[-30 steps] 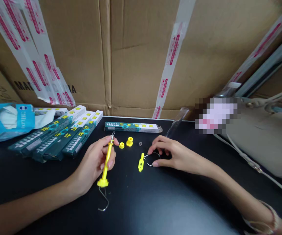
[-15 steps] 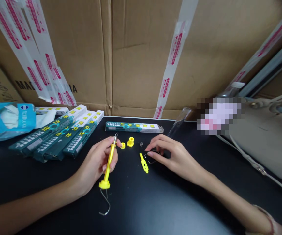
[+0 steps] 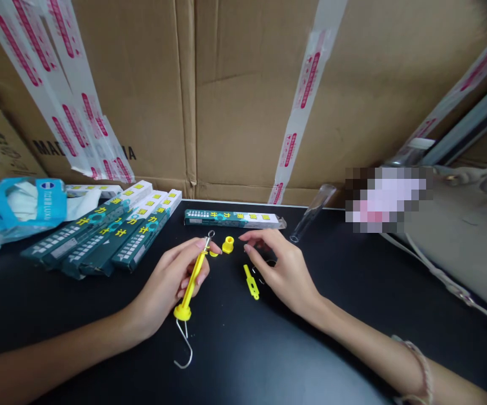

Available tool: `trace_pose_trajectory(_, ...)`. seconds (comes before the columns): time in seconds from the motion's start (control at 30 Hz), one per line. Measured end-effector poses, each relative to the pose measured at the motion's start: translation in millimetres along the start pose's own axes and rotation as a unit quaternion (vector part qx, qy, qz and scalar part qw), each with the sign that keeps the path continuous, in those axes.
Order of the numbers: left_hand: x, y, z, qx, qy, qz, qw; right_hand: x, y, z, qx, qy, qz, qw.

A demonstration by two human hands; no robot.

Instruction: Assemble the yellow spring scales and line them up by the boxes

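My left hand (image 3: 173,275) is closed around a yellow spring-scale rod (image 3: 190,287), held at a slant. A wire hook (image 3: 184,349) hangs from its lower disc, and a metal ring (image 3: 211,233) tops a short silver coil. My right hand (image 3: 283,264) is in a loose pinch above the table; whatever lies at its fingertips is hidden. Below that hand lies a flat yellow piece (image 3: 250,282) with slots, beside partly covered bent wire (image 3: 259,275). A yellow flanged plug (image 3: 228,244) stands between the hands, and a smaller yellow cap (image 3: 213,253) is partly hidden by left fingers.
Several green-and-white spring-scale boxes (image 3: 99,233) lie at left, near a blue tissue pack (image 3: 51,199). Another box (image 3: 232,219) lies behind the parts, with a clear tube (image 3: 313,214) to its right. A beige bag (image 3: 467,242) stands at right; large cartons (image 3: 247,112) wall the back.
My right hand has moved left from the bent wire to where the small spring lay, and that spring no longer shows. My left hand keeps its hold on the rod. The view has shifted slightly.
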State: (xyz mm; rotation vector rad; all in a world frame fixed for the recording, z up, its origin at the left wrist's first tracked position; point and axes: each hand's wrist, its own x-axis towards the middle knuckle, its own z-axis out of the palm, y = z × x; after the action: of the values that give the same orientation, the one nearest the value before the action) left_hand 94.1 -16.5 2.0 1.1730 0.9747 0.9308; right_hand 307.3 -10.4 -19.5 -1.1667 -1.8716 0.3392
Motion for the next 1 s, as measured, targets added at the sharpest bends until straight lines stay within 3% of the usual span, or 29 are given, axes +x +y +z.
trace_pose_trajectory(0.53,1,-1,0.8,-0.050,-0.008,-0.010,0.999,4,3,1,0.021,0.041,0.034,0.998)
trace_pose_trajectory(0.73,1,-2,0.8,-0.055,-0.008,-0.016,0.998,6,3,-3,0.026,0.029,0.008,0.999)
trace_pose_trajectory(0.8,1,-1,0.5,-0.057,-0.012,-0.018,0.998,4,5,-11,0.021,-0.009,-0.046,0.999)
trace_pose_trajectory(0.9,0,-1,0.4,-0.057,-0.008,-0.021,0.998,2,6,-28,-0.008,-0.125,-0.194,0.973)
trace_pose_trajectory(1.0,-1,0,0.6,-0.038,-0.007,-0.014,0.999,4,2,-42,-0.043,-0.192,-0.216,0.956)
